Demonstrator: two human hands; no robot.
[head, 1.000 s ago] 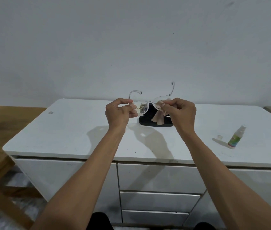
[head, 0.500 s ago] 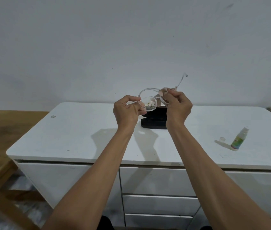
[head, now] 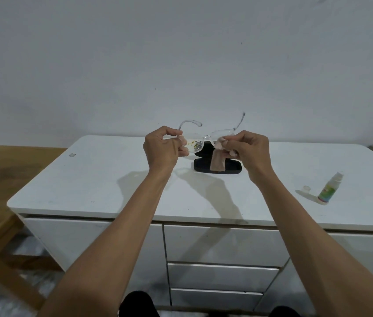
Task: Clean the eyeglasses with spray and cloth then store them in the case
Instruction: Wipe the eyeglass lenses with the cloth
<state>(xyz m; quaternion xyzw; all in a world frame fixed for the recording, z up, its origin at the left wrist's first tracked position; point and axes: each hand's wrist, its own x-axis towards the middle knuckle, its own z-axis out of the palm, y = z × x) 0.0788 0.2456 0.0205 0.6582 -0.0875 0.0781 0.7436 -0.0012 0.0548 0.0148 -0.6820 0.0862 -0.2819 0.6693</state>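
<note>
Head view. Both hands hold the eyeglasses (head: 206, 136) in the air above the white desk (head: 112, 179), in front of the black case (head: 233, 167), which lies on the desk behind them. The left hand (head: 163, 148) pinches the frame at its left end, fingers (head: 182, 140) closed on the rim beside the lens; the temple arm curves up and away above the knuckles. The right hand (head: 250, 148) presses a pinkish cloth (head: 218, 156) against the right lens, fingers closed on cloth and lens together; the loose end of the cloth hangs down in front of the case. The other temple arm points up and to the right. The spray bottle (head: 329, 188) stands near the right edge of the desk, well apart from the hands, its clear cap (head: 306, 187) just beside it on the left.

Compared with half a second earlier, the glasses sit lower and more level, the hands are farther apart, and the hanging cloth end, previously bunched out of sight in the right hand, now shows. Case, bottle and cap lie as before.
</note>
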